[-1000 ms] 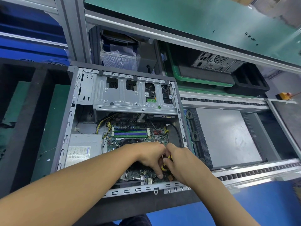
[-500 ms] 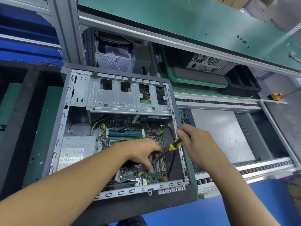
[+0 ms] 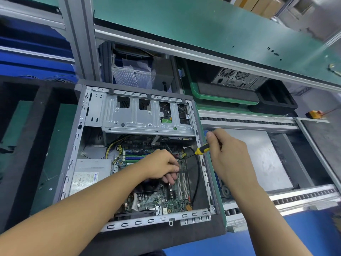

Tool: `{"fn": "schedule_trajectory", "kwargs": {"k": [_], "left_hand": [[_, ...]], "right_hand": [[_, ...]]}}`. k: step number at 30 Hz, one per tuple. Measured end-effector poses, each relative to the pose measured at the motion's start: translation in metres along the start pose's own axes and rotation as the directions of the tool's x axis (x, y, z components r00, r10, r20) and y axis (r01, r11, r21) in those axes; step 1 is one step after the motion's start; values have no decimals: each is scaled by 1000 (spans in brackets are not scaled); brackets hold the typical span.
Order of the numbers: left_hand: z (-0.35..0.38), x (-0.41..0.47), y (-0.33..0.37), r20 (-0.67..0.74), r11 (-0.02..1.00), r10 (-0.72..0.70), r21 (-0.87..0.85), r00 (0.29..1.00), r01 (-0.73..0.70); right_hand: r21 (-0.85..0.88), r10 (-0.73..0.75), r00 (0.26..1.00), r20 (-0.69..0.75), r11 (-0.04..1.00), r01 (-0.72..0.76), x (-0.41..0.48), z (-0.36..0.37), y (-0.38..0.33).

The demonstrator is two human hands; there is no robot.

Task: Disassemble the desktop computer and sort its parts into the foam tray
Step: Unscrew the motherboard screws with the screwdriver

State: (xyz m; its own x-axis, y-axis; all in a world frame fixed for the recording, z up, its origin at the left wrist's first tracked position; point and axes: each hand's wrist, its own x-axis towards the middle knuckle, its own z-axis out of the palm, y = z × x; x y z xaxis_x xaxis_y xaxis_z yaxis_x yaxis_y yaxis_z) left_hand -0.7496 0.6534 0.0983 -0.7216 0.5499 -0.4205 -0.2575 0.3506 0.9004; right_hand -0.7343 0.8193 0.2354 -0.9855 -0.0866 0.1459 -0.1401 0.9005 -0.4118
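Whereas a second ago both hands huddled low over the motherboard (image 3: 166,198), the right hand (image 3: 225,154) now grips the screwdriver (image 3: 202,150) higher, at the open computer's (image 3: 156,219) right wall. The left hand (image 3: 162,167) stays on the board, fingers (image 3: 172,179) curled; whether they hold anything cannot be told.

Bright, even overhead light; wide-angle bending at edges, slight blur bottom right.

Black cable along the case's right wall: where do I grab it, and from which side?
Pinch the cable at its straight middle stretch, from above, probably. There it lies on the bare floor of the case, between motherboard and right wall, leaving room for fingers either side.
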Motion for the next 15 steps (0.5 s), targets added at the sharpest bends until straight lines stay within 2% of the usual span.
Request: {"fn": "schedule_trajectory", "kwargs": {"k": [3,7,10,12,13,15], "left_hand": [[-23,-26,12,-120,991,-41,-134,992,25],[-61,-79,11,-399,995,-54,-103,916,13],[-89,-123,-2,-486,964,-48,-250,872,-87],[-110,-149,-22,-623,956,-71,-264,779,-124],[-121,-163,-36,-707,966,-104,-240,700,-100],[-138,-189,-72,-822,982,-174,-184,543,37]], "right_hand": [[55,-100,985,-141,993,109,8,7,-28],[167,-219,946,-238,950,262,20,19,-80],[327,-246,934,-259,887,325,27,32,-112],[422,-248,936,-248,843,335,32,43,-130],[444,-254,940,-229,832,333,34,50,-138],[464,-283,942,-181,820,335,35,64,-154]]}}
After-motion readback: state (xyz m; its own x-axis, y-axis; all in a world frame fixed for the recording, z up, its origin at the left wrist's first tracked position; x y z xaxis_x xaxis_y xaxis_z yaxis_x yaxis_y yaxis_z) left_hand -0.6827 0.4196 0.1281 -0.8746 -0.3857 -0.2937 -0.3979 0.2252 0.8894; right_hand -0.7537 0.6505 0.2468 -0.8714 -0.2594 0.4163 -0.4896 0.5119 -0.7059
